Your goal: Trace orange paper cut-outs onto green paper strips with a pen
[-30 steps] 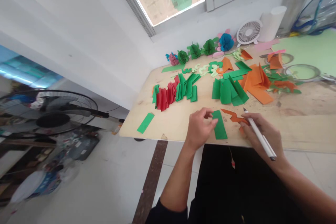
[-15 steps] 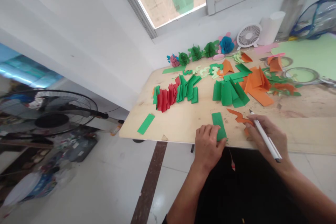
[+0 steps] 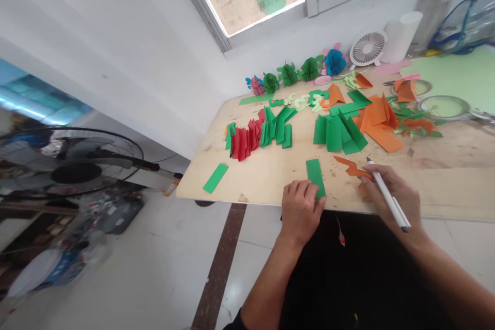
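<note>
At the table's front edge, my left hand (image 3: 302, 203) has its fingers curled over the near end of a green paper strip (image 3: 315, 172) lying on the tabletop. My right hand (image 3: 398, 201) holds a white marker pen (image 3: 389, 198), its dark tip pointing away from me and its other end toward my forearm. By that hand's fingertips lies an orange paper cutout (image 3: 351, 167) with a wavy outline, partly covered by the fingers. Whether the fingers also pinch the cutout, I cannot tell.
Folded green papers (image 3: 338, 134), orange papers (image 3: 381, 118) and red folded papers (image 3: 245, 140) sit farther back. Another green strip (image 3: 215, 178) lies left. Along the wall stand paper flower balls (image 3: 288, 75) and a small white fan (image 3: 368, 49). Tape rolls (image 3: 444, 107) are at right.
My left hand has slid slightly left, and the green strip has shifted left with it. The marker and the orange cutout stay nearly in place; the view has tilted a little.
</note>
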Tool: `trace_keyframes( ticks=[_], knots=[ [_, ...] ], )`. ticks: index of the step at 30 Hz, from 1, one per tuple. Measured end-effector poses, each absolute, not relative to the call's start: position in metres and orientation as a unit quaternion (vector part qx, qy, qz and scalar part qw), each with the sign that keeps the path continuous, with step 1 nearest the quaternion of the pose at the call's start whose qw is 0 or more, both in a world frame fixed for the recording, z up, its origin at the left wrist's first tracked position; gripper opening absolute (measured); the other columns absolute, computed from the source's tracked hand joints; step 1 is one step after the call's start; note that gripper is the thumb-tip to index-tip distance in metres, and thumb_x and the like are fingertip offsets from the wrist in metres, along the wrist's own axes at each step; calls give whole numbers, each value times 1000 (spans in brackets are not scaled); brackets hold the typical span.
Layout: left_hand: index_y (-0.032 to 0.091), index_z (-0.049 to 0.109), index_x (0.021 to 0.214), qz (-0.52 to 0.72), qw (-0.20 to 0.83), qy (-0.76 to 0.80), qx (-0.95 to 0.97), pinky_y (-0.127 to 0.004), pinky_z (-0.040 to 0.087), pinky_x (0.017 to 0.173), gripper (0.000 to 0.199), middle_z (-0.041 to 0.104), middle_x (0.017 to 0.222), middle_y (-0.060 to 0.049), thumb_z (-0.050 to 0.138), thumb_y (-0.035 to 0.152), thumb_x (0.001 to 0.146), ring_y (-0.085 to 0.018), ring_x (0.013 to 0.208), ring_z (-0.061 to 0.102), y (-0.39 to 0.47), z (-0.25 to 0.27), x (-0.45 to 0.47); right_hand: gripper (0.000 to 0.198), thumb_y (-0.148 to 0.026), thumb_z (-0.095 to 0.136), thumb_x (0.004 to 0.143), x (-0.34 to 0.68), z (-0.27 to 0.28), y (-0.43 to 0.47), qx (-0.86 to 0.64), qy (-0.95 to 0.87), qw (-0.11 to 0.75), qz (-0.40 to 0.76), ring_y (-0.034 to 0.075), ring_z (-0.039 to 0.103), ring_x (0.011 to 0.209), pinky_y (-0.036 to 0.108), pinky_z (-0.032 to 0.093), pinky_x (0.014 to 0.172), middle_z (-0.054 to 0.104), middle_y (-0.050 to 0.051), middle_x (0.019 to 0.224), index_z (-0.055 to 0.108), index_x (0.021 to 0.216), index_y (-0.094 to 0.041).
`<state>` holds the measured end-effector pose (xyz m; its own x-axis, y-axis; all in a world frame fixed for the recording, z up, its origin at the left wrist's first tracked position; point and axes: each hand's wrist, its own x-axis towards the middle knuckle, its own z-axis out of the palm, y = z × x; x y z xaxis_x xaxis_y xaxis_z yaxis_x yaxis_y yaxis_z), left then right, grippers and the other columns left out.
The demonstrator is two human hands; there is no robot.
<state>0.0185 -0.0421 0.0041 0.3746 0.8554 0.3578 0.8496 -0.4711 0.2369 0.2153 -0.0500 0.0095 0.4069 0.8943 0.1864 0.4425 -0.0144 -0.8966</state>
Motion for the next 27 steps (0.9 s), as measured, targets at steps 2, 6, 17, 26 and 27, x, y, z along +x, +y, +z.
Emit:
trace_keyframes(
  ticks=[2, 6, 17, 26, 27],
  knots=[
    [19, 60, 92, 213, -6, 518, 828, -40, 45, 83, 10, 67, 101, -5, 64, 25, 85, -24, 95, 57, -40, 4, 12, 32, -51, 61, 77, 216, 10, -50, -675, -505, 490, 223, 18, 63, 57, 30, 49, 54, 68, 2, 72, 66, 95, -24],
    [20, 61, 90, 187, -32, 530, 826, -39, 45, 83, 6, 67, 100, -5, 62, 25, 87, -23, 95, 58, -35, 5, -11, 33, -53, 60, 75, 217, 12, -51, -677, -508, 489, 211, 20, 65, 61, 29, 49, 53, 69, 3, 75, 65, 93, -25],
    [21, 63, 92, 166, -63, 570, 802, -42, 45, 86, 14, 69, 107, -7, 53, 12, 87, -25, 98, 60, -17, 17, -102, 34, -55, 58, 77, 215, 8, -51, -665, -520, 487, 224, 20, 65, 54, 31, 50, 49, 71, 3, 75, 64, 94, -26],
    [20, 64, 96, 249, 12, 545, 800, -35, 45, 90, 13, 71, 97, -3, 57, 14, 87, -20, 97, 63, 29, 31, -26, 36, -55, 60, 78, 213, 7, -51, -654, -517, 503, 228, 17, 62, 50, 27, 47, 45, 70, 2, 71, 65, 95, -24],
    [20, 64, 95, 252, 23, 543, 801, -33, 46, 88, 12, 72, 95, -2, 58, 14, 86, -20, 96, 64, 39, 32, -11, 35, -54, 60, 79, 213, 7, -51, -651, -515, 508, 228, 17, 61, 51, 27, 47, 45, 70, 2, 71, 66, 95, -24]
  ],
)
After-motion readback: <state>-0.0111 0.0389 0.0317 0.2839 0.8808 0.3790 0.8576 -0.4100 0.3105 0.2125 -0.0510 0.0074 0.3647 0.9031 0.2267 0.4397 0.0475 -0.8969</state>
